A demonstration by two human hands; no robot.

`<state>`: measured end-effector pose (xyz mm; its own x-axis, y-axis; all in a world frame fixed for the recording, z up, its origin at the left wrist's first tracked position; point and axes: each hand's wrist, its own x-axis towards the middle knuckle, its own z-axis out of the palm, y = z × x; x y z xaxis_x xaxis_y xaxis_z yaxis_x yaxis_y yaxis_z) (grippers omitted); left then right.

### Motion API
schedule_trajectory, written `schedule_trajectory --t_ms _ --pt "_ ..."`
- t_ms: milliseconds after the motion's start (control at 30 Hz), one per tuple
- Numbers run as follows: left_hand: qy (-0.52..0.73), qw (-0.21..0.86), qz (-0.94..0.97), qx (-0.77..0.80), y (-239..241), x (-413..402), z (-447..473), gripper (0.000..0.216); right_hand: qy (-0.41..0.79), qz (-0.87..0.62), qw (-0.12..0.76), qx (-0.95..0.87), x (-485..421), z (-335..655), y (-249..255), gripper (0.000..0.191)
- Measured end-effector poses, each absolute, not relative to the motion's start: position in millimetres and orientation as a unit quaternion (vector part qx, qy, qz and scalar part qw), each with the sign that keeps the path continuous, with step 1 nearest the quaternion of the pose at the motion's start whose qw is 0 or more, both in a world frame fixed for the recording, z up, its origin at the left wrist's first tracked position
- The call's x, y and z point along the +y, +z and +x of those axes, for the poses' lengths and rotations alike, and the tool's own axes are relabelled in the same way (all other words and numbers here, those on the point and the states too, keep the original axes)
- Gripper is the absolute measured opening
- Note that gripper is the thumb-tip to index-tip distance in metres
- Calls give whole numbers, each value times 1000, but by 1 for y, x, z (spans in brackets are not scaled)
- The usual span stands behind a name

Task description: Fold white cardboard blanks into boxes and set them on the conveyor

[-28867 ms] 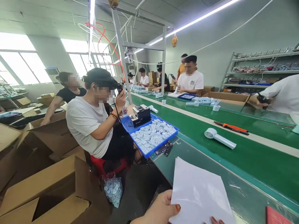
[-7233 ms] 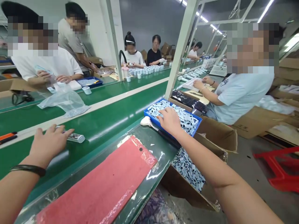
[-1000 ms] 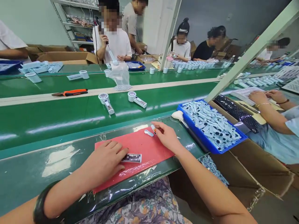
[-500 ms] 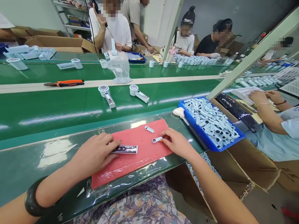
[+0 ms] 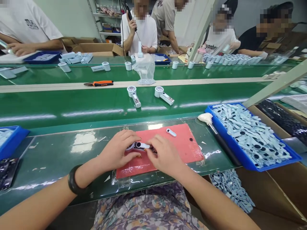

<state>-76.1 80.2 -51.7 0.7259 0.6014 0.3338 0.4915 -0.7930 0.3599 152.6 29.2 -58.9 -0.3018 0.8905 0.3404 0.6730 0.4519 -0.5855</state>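
Observation:
On a red mat, my left hand is closed around the head end of a small handheld fan, whose handle points right. My right hand pinches a small pale-blue cover strip with a black dot and holds it against the top of that handle. The fingers hide the far end of the handle and much of the fan's head. A second cover strip lies on the mat beyond my right hand. A small black disc rests near the mat's right side.
At right, a blue tray holds many cover strips, with a brush beside it. Another blue tray stands left. Two fans lie on the green belt, near orange pliers. Co-workers sit across the belt.
My right hand has brought the cover strip left onto the fan's handle. My left hand has shifted to the fan's head end. The view has turned left, bringing the left tray into sight.

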Motion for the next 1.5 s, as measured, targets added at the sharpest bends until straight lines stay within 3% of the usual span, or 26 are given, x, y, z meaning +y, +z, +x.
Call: schedule_trajectory --t_ms 133,400,500,567,667,833,1267,1400,1500 --pt "235 141 912 306 -55 76 -72 16 145 -508 299 -795 30 143 -69 11" --pt "232 180 898 327 -51 78 -67 14 318 -521 374 -699 31 146 -85 9" --pt "225 178 912 292 -48 73 -71 8 377 -522 341 -685 28 150 -87 38" --pt "208 160 924 279 -47 63 -75 6 368 -496 292 -731 23 153 -84 51" --pt "169 91 931 311 -51 44 -79 20 314 -460 234 -797 15 152 -80 46" --pt "156 9 926 345 -57 27 -73 30 221 -484 218 -818 8 139 -85 43" --pt "121 -24 942 312 -55 34 -73 32 158 -473 183 -847 8 135 -88 45" --pt "118 -18 946 300 -48 39 -71 27 201 -477 198 -833 9 137 -86 46" --pt "91 -37 954 282 -40 55 -72 24 226 -466 264 -814 12 155 -86 49"
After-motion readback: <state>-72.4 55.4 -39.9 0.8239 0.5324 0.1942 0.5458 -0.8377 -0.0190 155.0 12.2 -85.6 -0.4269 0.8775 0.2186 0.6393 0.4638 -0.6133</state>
